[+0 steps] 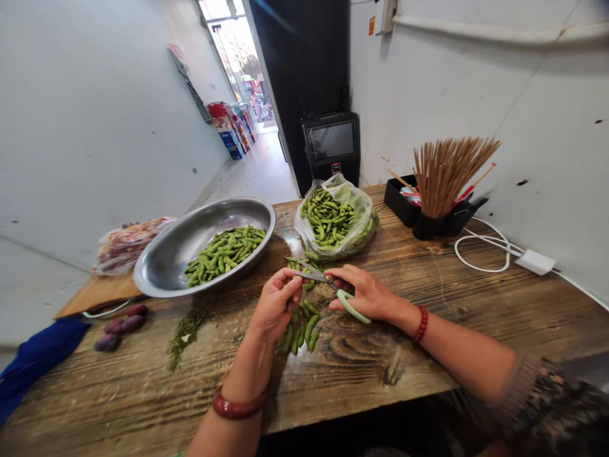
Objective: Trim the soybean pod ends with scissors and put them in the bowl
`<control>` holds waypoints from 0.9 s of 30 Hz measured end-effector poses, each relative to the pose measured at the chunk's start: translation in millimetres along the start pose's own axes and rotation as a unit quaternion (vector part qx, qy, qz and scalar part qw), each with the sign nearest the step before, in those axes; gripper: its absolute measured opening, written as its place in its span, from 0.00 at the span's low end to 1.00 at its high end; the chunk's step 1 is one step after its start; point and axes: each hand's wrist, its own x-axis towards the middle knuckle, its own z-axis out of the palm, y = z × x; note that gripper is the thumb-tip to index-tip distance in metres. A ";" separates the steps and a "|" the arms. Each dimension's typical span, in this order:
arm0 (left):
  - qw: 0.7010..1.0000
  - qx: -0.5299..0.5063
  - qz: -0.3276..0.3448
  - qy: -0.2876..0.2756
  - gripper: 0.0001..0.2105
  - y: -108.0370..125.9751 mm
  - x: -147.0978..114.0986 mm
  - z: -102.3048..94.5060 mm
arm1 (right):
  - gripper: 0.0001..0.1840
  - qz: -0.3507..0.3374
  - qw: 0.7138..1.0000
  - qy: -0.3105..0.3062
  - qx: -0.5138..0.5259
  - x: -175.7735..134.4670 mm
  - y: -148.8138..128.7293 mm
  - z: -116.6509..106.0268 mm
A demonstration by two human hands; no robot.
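Observation:
My right hand (362, 291) grips a pair of scissors (349, 306) with pale green handles, its blades pointing left and parted. Close to the blade tips, my left hand (276, 298) is closed in a pinch; what sits between its fingers is mostly hidden, probably too small to name. Under and beside the hands lie loose edamame pods (304, 329) on the wooden table (380, 362). Behind them stands a clear plastic bag (364, 225) full of pods. At the left, a large steel basin (164, 266), tilted, holds more edamame pods (223, 254).
Trimmed green bits (185, 333) lie left of my hands, near several purplish sweet potatoes (124, 324). A bag of meat (128, 244) rests on a wooden board (102, 295). Wooden skewers (447, 174) fill a black holder at the right, beside a white cable (480, 266). A black speaker (332, 149) stands behind the table.

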 end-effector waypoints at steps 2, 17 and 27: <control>1.000 0.017 -0.005 -0.005 0.12 -0.8 -0.7 1.7 | 0.33 -0.003 1.000 0.000 -0.005 -0.1 -0.5 0.0; 1.000 0.017 0.001 0.009 0.10 0.0 0.1 0.3 | 0.27 -0.001 1.000 0.020 0.004 -0.2 5.9 2.0; 0.993 -0.120 -0.007 0.000 0.09 11.6 3.2 -12.5 | 0.26 0.028 0.997 0.066 0.003 -0.4 10.6 2.0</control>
